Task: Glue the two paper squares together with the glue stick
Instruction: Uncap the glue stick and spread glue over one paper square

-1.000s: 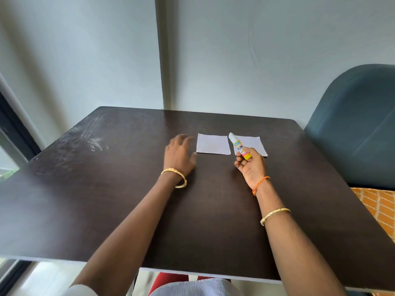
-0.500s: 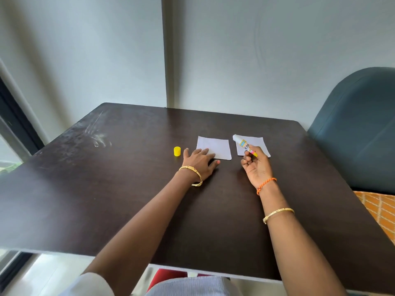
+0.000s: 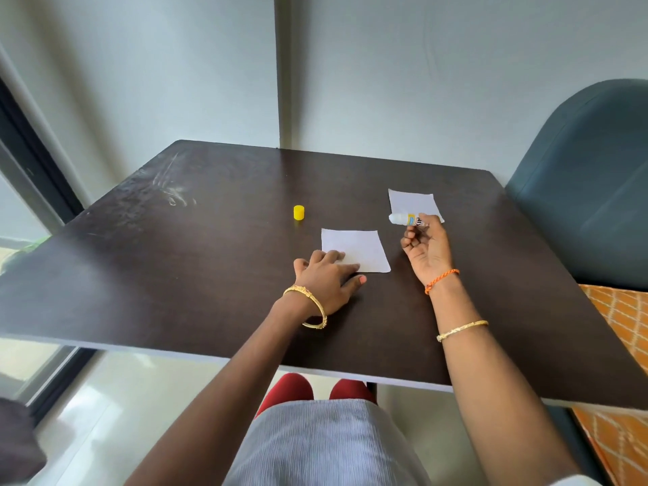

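We're pinning the near white paper square [image 3: 355, 250] w/ our left hand [image 3: 324, 279], fingers spread flat on its near-left corner. Our right hand [image 3: 427, 249] is gripping the uncapped white glue stick w/ yellow label [image 3: 406, 219], tip pointing left, over the 2nd white paper square [image 3: 413, 204] toward the dark table's [image 3: 210, 275] far-right corner. Best bet: keeping the sheet pressed while stroking glue evenly, edges incl. Vs 0.5 s ago, the near square is sitting closer to us, and the small yellow cap [image 3: 298, 212] is standing farther off.
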